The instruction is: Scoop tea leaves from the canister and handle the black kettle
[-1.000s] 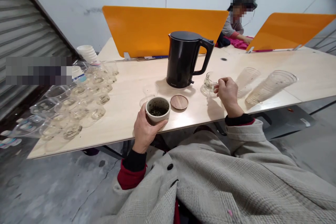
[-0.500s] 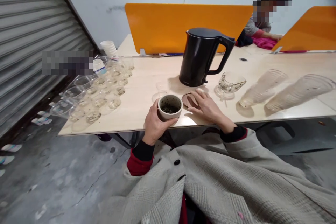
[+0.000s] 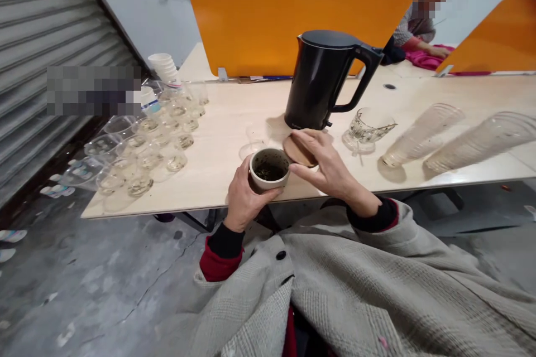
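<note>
Cup [image 3: 269, 168] holds dark tea leaves, wooden lid [image 3: 296, 150] tilted beside it

a bare workspace: shared desks [image 3: 234, 122] with orange dividers [image 3: 259, 28], a roller shutter [image 3: 37, 28], concrete floor [image 3: 84, 273].

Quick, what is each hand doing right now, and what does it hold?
Left hand: closed around the white cup of tea leaves.
Right hand: closed on the round wooden lid, lifted beside the cup.

left hand [image 3: 243, 198] holds cup [image 3: 268, 168] | right hand [image 3: 324, 163] lifts, seemingly, wooden lid [image 3: 296, 151]
</note>
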### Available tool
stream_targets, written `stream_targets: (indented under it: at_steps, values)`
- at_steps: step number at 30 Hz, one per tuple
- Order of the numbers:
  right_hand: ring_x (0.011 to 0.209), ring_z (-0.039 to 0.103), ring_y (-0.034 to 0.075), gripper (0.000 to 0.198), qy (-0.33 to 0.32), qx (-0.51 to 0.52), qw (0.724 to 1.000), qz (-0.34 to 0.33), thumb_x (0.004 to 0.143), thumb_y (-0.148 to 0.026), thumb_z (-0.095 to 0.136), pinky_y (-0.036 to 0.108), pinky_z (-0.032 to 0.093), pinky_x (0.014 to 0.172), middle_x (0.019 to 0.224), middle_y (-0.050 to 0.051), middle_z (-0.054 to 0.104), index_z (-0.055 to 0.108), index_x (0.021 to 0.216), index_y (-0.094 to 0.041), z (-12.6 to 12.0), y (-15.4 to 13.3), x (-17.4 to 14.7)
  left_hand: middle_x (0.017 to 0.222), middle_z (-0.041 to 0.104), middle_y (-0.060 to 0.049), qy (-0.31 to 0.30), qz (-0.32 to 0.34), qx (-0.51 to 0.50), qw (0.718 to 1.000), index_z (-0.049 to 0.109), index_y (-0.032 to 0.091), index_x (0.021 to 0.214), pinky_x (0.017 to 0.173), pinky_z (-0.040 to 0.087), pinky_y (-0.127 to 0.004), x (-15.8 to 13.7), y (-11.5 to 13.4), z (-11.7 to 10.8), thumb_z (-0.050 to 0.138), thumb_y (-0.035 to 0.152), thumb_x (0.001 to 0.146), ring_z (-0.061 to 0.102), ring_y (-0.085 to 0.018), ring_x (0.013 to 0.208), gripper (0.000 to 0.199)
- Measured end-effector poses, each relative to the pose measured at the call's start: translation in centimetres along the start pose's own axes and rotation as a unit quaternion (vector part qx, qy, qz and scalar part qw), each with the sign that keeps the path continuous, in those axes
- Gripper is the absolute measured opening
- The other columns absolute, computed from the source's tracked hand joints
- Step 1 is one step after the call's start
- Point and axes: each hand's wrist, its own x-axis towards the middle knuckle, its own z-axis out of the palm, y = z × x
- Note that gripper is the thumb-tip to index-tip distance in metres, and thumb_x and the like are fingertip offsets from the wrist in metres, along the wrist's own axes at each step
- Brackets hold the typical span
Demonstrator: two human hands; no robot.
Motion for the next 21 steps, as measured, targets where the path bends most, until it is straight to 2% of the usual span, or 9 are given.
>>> stream_targets:
  at_steps: [3,6,13,16,21]
  values:
    - [0.14,0.052,0.037,0.075,-0.042,0.009,0.998,-0.048,0.099,-0.072,0.059,0.061,0.045,0.12,0.15,0.016,0.055,0.051,0.161,-0.029,0.8,-2.3,1.3,0.148,0.068,-0.013,-0.006,-0.015,0.008,1.0,0.05,0.025,0.154,0.116,0.053,-0.053,0.0,0.2,-0.1,0.096,0.051,0.07,0.065,-0.037,0.138,0.099]
    - [0.134,0.054,0.038,0.079,-0.07,-0.014,0.994,-0.077,0.099,-0.075,0.056,0.06,0.046,0.117,0.147,0.019,0.057,0.054,0.158,-0.023,1.6,-3.3,2.3,0.15,0.066,-0.014,-0.012,-0.016,0.003,1.0,0.048,0.025,0.155,0.117,0.052,-0.054,0.1,0.2,-0.2,0.094,0.053,0.07,0.064,-0.038,0.14,0.1]
    - [0.124,0.055,0.04,0.095,-0.142,-0.093,0.981,-0.094,0.097,-0.088,0.039,0.059,0.047,0.11,0.145,0.022,0.059,0.057,0.155,-0.015,1.6,-4.5,2.8,0.156,0.062,-0.016,-0.016,-0.012,-0.008,1.0,0.045,0.025,0.159,0.118,0.051,-0.057,-0.1,-0.5,0.0,0.087,0.067,0.074,0.061,-0.04,0.143,0.103]
    - [0.13,0.053,0.041,0.091,-0.156,-0.133,0.976,-0.079,0.103,-0.081,0.036,0.058,0.045,0.112,0.153,0.024,0.055,0.051,0.16,-0.012,1.7,-4.9,2.5,0.156,0.062,-0.017,-0.023,-0.006,-0.02,1.0,0.046,0.024,0.159,0.118,0.052,-0.055,-0.1,-0.7,0.1,0.086,0.069,0.074,0.062,-0.039,0.141,0.104]
    - [0.133,0.055,0.041,0.074,-0.181,-0.205,0.959,-0.081,0.108,-0.062,0.045,0.056,0.046,0.11,0.161,0.025,0.05,0.048,0.161,-0.01,1.9,-5.7,2.4,0.159,0.059,-0.017,-0.02,0.011,-0.014,1.0,0.044,0.024,0.16,0.121,0.049,-0.054,0.0,-0.6,0.2,0.087,0.062,0.076,0.06,-0.038,0.145,0.101]
